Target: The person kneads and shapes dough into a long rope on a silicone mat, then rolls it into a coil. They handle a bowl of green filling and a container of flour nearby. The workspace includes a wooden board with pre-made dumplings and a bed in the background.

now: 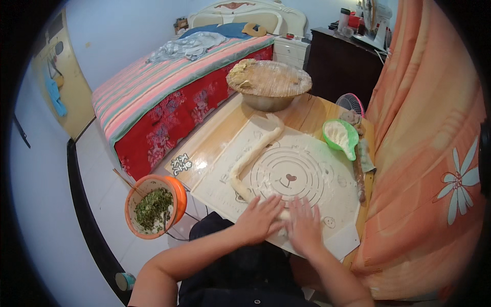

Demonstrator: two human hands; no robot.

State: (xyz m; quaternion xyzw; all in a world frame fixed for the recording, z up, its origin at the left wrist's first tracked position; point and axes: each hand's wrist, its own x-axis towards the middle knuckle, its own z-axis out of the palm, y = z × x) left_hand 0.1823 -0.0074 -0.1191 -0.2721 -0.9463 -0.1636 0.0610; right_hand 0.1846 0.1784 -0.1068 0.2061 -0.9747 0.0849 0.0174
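A long pale rope of dough (250, 159) lies bent across a white baking mat (327, 199) printed with rings and a cartoon bear face. Its near end passes beneath my hands at the front of the mat. My left hand (262, 219) rests on the dough, palm down with fingers stretched out. Just to its right, my right hand (305, 225) also lies flat with fingers spread, slightly blurred. A short piece of dough shows between the two hands. Flour dusts the mat's surface.
A green scoop (352, 149) of flour and a rolling pin (360, 181) lie at the table's right. At the back stands a big covered basin (266, 104). An orange bowl (180, 197) of chopped greens sits lower left. An orange curtain (409, 204) hangs close on the right.
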